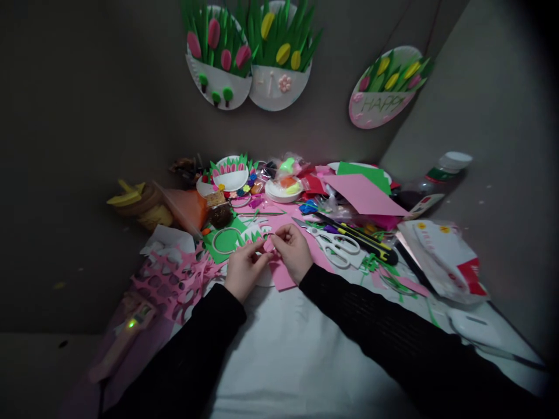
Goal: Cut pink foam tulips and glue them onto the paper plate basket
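Observation:
Between the fingertips of both hands is a small pink paper petal (268, 245). My left hand (247, 267) pinches it from the left, while my right hand (293, 251) closes on its other side. Just behind the fingers lies a white paper plate with green paper grass (250, 236), partly hidden by my hands. A pink paper sheet (283, 278) lies under my right hand. To the right of that hand rest white-handled scissors (340, 249). At the left, a roll of tape (226, 240) sits on green paper (213, 251).
Pink paper scraps with cut-out holes (168, 279) spread at the left, near a pink glue gun (126, 337) with a lit light. A bottle (441, 174) and a plastic packet (449, 256) stand at the right. Decorated paper plates (279, 87) hang on the wall.

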Motion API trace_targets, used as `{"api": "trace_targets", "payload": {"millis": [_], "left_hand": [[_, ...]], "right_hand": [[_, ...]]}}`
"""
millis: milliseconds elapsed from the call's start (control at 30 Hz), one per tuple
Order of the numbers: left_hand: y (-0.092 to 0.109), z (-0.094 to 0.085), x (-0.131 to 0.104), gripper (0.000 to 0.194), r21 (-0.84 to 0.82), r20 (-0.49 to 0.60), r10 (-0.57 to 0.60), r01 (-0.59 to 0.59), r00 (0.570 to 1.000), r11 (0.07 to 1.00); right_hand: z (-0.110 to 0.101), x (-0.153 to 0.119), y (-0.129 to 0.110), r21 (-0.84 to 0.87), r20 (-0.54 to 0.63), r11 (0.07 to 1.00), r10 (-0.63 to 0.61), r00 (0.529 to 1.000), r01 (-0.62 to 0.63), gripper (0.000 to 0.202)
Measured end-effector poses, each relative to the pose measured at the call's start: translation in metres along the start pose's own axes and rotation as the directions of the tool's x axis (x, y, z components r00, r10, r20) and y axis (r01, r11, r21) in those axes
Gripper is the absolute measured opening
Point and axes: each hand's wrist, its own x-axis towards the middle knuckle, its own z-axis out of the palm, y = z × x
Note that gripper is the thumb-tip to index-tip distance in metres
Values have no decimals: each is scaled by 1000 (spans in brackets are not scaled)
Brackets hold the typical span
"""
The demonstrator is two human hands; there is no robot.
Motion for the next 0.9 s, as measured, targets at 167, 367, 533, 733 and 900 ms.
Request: {"api": "trace_targets", "payload": {"millis": [167,367,533,733,900], "left_hand": [[5,1,0,25,-138,29,-122,125,992,983],[2,-1,2,22,-142,37,-148,151,988,978],[3,-3,3,20,-148,41,-159,163,986,975],[8,-5,4,18,-192,55,-193,200,980,961],[11,-6,4,21,-244,86,-213,228,973,943]], "right_hand": [[0,0,0,-12,-21,1000,-28,999,27,18],[-1,0,-4,-14,-14,1000,-8,1000,8,17],[-1,0,-4,-4,4,1000,13,1000,-13,19],[-1,-1,-3,-18,30,1000,7,1000,-7,19],[-1,0,-3,-18,34,1000,-9,999,10,19]]}}
